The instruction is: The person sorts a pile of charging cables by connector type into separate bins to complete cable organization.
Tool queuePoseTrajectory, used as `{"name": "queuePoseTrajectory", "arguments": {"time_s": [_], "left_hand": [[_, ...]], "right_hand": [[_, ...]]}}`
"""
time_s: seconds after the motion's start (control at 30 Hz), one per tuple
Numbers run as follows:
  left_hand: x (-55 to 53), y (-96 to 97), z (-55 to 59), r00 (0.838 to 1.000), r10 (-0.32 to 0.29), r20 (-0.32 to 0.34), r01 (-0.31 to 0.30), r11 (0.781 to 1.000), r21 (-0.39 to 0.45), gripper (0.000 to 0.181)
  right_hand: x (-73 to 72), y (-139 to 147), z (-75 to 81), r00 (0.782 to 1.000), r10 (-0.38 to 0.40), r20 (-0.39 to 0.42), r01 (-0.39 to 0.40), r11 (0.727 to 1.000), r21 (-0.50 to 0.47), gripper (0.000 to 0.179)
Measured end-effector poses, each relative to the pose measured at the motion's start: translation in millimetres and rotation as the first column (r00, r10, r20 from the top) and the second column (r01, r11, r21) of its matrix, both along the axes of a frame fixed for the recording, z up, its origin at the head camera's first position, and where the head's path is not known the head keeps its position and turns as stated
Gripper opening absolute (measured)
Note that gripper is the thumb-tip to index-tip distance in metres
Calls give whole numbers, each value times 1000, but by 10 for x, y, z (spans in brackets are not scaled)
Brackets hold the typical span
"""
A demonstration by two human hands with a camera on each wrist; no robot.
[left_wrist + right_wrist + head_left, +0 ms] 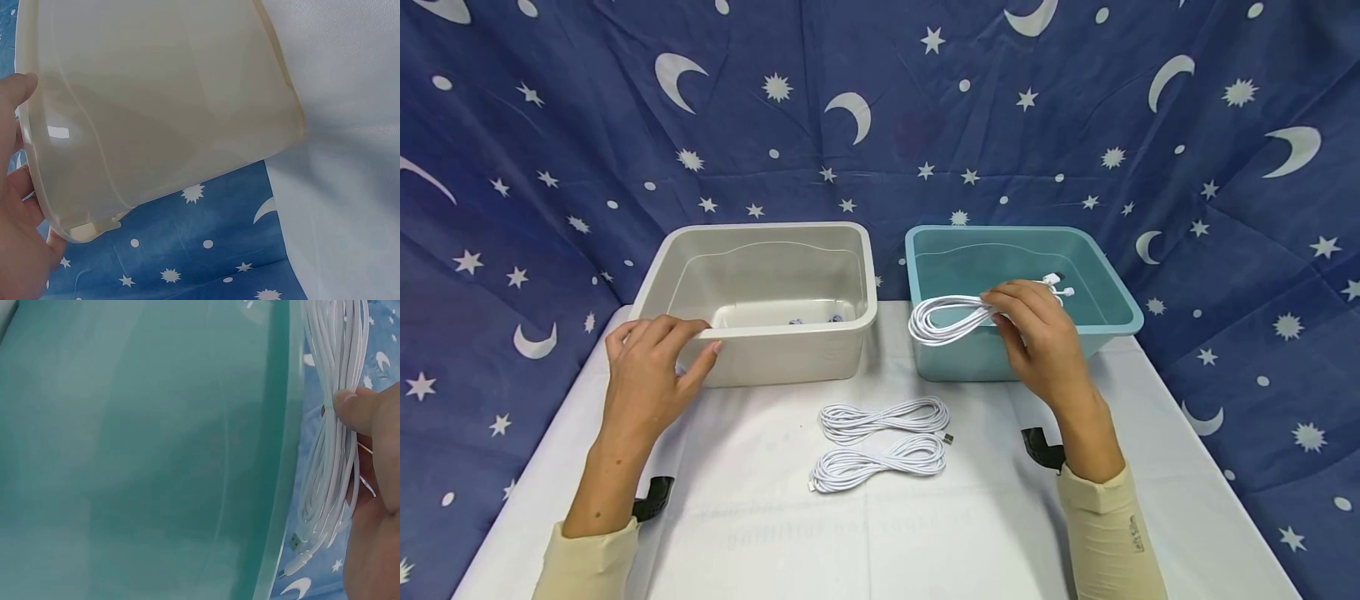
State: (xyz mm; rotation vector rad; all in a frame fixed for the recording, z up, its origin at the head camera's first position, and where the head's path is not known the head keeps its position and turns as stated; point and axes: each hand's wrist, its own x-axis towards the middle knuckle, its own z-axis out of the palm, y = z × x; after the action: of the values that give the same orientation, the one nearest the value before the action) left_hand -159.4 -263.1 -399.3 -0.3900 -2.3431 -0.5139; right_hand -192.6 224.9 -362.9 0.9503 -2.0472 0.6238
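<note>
A coiled white USB cable (951, 319) is pinched between the thumb and fingers of my right hand (1037, 337), held over the front rim of the teal bin (1116, 321). The right wrist view shows the cable bundle (331, 444) with its plugs hanging at one end. My left hand (651, 367) grips the front left rim of the beige bin (775, 358), thumb outside and fingers over the edge. Two more coiled white cables, a rear one (883, 418) and a front one (880, 462), lie on the table between my arms.
Small bluish items (835, 318) lie on the beige bin's floor. A white cloth covers the table (790, 542). Behind and beside it hangs a dark blue curtain (895, 125) with moons and stars. The bins stand side by side with a narrow gap.
</note>
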Motion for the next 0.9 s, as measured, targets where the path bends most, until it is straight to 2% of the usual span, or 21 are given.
{"name": "queuePoseTrajectory", "arguments": {"time_s": [0.3,0.43,0.9], "left_hand": [[8,-13,-15,1000,3,7,-3,1000,0,29],[10,-17,-21,1000,3,8,-3,1000,-1,30],[-2,-15,-11,1000,-3,-1,3,1000,-3,29]], "right_hand": [[-39,117,-69,988,-135,70,136,991,2,31],[-51,142,-100,980,-173,98,173,985,9,31],[-76,174,-119,982,-147,115,148,989,-2,30]]}}
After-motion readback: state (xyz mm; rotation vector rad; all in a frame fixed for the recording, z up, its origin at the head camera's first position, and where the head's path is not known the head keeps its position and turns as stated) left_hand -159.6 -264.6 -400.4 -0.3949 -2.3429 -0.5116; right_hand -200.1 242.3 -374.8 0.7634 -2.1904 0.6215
